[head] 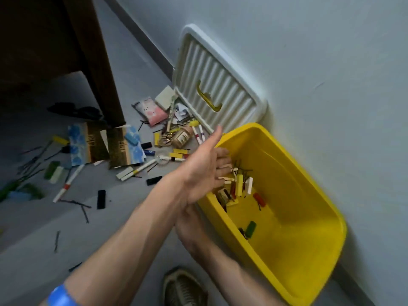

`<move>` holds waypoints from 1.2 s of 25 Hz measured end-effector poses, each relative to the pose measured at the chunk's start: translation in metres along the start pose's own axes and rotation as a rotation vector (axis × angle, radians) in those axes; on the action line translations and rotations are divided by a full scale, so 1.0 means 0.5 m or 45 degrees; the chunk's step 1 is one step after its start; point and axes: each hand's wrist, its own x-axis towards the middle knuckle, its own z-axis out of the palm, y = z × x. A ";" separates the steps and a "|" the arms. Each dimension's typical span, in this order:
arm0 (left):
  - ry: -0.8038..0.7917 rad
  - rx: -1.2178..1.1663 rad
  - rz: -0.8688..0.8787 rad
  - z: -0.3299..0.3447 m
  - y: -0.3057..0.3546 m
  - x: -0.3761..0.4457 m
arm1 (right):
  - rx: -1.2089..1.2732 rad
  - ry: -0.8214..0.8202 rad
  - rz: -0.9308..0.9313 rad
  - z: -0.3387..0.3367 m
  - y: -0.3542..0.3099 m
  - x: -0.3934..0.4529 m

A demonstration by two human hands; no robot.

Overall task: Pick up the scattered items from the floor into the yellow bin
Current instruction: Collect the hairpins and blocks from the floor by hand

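The yellow bin (309, 217) stands on the floor (136, 217) against the wall (320, 62), tilted in this wide view, with its cream ribbed lid (220, 85) leaning upright on the wall just behind it. The left hand (203, 171) extends over the bin's near rim, palm turned up and thumb raised; its fingers (223, 155) are straight and spread, gripping nothing. Directly beneath the fingertips, a cluster of small pieces (239, 186), cream, yellow and dark, sits inside the bin; whether they are falling or lying on the bottom cannot be told. A red piece (258, 199) and a green piece (250, 227) lie on the bin's floor. The right hand (189, 226) is below the left forearm, beside the bin's outer wall, and is largely hidden; the state of its fingers cannot be told. Scattered items (132, 151) remain on the floor to the left of the bin: marker pens, cards, small blocks, hairpins and a small jar (182, 136). A shoe (184, 288) shows at the bottom edge.
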 end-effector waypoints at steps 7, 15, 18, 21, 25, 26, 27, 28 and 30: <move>0.477 -0.301 0.460 -0.231 -0.033 -0.141 | 0.111 -0.169 0.108 0.112 0.016 0.057; 1.544 -0.504 0.515 -0.489 -0.246 -0.368 | -0.569 -0.393 -0.189 0.302 0.089 0.092; 1.715 -0.224 0.207 -0.511 -0.356 -0.394 | -1.083 -0.545 -0.573 0.332 0.118 0.100; 1.758 0.077 0.104 -0.531 -0.403 -0.381 | -1.631 -0.688 -1.034 0.354 0.140 0.087; 1.880 0.629 0.016 -0.555 -0.392 -0.353 | -1.847 -0.568 -1.258 0.363 0.147 0.070; 1.890 0.728 0.019 -0.558 -0.388 -0.341 | -1.865 -0.532 -1.252 0.360 0.149 0.070; 1.897 0.830 0.004 -0.560 -0.386 -0.329 | -1.893 -0.506 -1.210 0.356 0.150 0.070; 1.901 0.941 -0.021 -0.561 -0.386 -0.317 | -1.900 -0.490 -1.128 0.352 0.153 0.072; 1.902 1.173 -0.076 -0.566 -0.392 -0.300 | -1.820 -0.425 -0.842 0.338 0.155 0.082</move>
